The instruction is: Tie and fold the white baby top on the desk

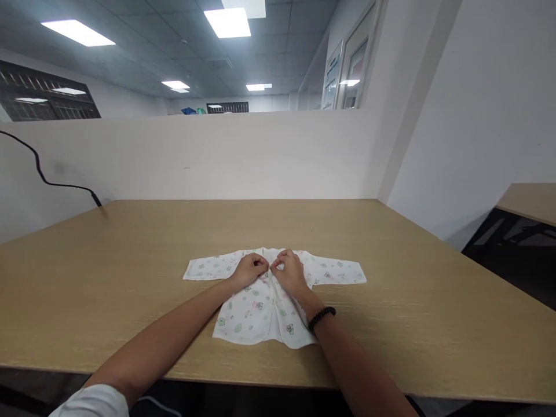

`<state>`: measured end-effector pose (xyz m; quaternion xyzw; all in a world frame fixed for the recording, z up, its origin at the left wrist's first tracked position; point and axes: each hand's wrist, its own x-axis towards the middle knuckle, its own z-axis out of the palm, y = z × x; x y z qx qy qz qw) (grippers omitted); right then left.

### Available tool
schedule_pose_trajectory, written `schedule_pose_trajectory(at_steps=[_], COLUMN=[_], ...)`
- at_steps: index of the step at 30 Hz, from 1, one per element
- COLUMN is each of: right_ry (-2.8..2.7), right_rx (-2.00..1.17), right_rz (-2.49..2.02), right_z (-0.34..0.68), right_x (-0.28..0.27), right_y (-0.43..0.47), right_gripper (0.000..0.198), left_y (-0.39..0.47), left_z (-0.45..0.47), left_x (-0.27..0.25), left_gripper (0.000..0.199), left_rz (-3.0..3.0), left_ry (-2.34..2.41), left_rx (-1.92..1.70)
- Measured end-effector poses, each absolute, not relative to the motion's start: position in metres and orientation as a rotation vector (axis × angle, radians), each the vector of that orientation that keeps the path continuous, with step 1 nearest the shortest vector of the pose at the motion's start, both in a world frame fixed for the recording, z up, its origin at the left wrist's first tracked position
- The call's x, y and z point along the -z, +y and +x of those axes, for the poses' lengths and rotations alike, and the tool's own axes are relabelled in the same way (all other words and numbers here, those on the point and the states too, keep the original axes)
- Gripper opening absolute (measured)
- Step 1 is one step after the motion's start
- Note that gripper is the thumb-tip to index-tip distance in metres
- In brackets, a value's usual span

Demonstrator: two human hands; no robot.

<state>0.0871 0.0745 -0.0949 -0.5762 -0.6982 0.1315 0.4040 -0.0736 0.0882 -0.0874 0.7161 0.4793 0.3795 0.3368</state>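
Note:
A small white baby shirt [247, 315] with a print of little animals and green and pink spots lies spread on the table, its sleeves stretched out to both sides. Its front is parted below the chest, showing the plain inside. My left hand [249, 271] pinches the shirt's front edge near the neckline, thumb and fingertips together. Close beside it, my right hand [290, 272] pinches the opposite front edge. The fingertips of both hands nearly meet at the middle of the chest. Whatever fastening lies between them is too small to make out.
The shirt rests on a wood-coloured table [130, 243] with a white partition [243, 156] along its back. A black cable [65, 185] hangs down at the left onto the table. A white wall [469, 127] rises at the right, with another table [530, 200] beyond.

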Motion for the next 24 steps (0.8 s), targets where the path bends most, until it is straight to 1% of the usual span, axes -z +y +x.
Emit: schedule_pose_trajectory(at_steps=[6,8,14,18,21,24], right_ry=[-1.688,-1.704,-1.878,-2.076,-2.195,-2.303], right_rx=[-0.507,-0.515,-0.415,-0.283,-0.2,-0.192], right_rz=[-1.471,-1.487,-1.495,-1.444,-1.327,-1.203], right_z=[0.091,0.092,0.098,0.108,0.114,0.116], right_x=[0.097,0.098,0.095,0.088,0.084,0.082], right_y=[0.081,0.082,0.079,0.073,0.07,0.067], right_gripper=[0.009,0.01,0.02,0.031,0.042,0.046], left_y=[0.085,0.084,0.083,0.084,0.084,0.082], left_z=[-0.073,-0.072,-0.073,-0.078,-0.082,-0.085], left_x=[0.086,0.086,0.088,0.09,0.092,0.092], left_gripper=[0.013,0.012,0.01,0.018,0.022,0.024], left_rz=[1.944,1.977,2.141,2.376,2.532,2.619], left_ry=[1.345,1.372,1.387,1.313,1.263,1.263], left_rx=[-0.987,-1.005,-1.06,-0.952,-0.867,-0.815])
